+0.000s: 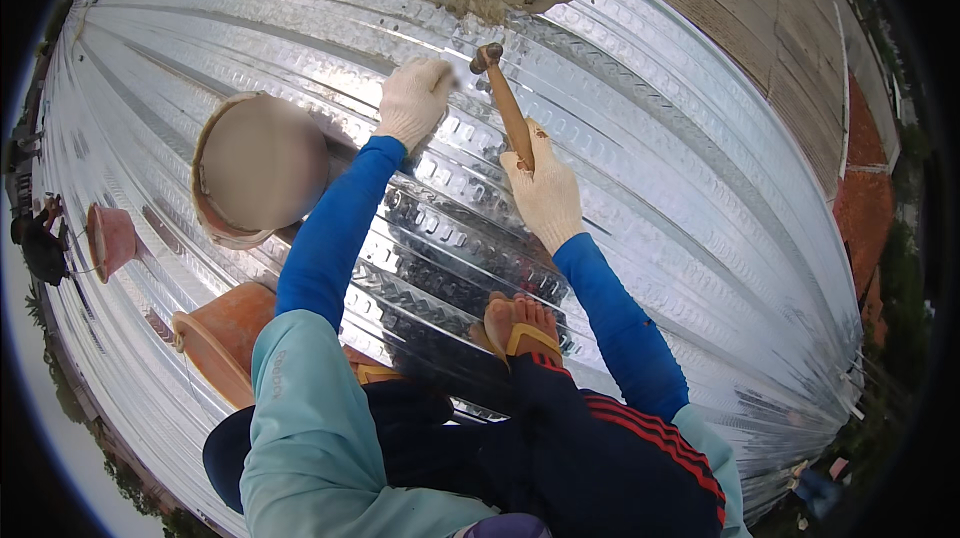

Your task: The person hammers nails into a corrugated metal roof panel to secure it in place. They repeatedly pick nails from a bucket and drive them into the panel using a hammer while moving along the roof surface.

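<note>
From above I see my right hand (545, 193), in a knitted work glove, with its grip closed round the lower part of a wooden-handled hammer (503, 98), whose dark metal head points up over a ribbed, shiny metal deck sheet (650, 158). My gloved left hand (412, 100) presses fingers-down on the sheet just beside the hammer head (I cannot tell whether it pinches anything). I judge the hammer stiff and head-heavy, best held low on the shaft. An orange bucket (225, 338) and a round tub (258, 168) sit to my left.
</note>
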Motion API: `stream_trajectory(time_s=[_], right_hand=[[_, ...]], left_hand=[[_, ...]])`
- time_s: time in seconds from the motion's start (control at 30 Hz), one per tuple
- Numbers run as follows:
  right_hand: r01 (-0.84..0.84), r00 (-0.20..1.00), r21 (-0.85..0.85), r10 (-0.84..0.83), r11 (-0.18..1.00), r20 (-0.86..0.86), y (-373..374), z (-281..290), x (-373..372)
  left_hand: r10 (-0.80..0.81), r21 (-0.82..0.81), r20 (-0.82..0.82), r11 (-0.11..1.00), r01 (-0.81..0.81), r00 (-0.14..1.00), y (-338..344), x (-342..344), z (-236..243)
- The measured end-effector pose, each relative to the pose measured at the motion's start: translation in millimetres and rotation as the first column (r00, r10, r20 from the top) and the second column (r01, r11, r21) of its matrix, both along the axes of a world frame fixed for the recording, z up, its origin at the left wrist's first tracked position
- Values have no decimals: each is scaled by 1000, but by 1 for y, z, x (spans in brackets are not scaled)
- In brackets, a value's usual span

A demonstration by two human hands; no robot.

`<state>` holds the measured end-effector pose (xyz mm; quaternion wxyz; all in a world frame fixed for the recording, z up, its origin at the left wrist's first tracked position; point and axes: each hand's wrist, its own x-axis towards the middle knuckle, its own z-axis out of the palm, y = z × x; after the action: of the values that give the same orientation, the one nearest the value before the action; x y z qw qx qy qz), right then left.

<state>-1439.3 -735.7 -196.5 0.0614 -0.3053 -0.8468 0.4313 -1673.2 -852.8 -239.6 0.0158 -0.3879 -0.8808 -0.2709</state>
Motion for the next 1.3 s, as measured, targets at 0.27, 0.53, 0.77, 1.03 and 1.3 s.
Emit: stream_trajectory(time_s=[0.27, 0.53, 0.77, 1.03, 1.3], right_hand=[[29, 999, -18, -29, 999, -18, 5, 3, -7], [-62, 997, -11, 62, 998, 37, 12, 4, 1], [25, 997, -43, -22, 999, 69, 3, -3, 18], [22, 999, -74, -18, 997, 47, 5, 13, -3], [-5, 997, -74, 11, 997, 80, 10, 7, 16]], left_hand=[[-187, -116, -225, 980, 164, 956, 7, -21, 3], [-262, -584, -103, 797, 155, 959, 30, -60, 1], [-374, -615, -176, 764, 195, 911, 38, -57, -16], [-277, -525, -99, 831, 186, 956, 21, -90, -22], [-244, -583, -5, 789, 195, 970, 45, -68, -1]])
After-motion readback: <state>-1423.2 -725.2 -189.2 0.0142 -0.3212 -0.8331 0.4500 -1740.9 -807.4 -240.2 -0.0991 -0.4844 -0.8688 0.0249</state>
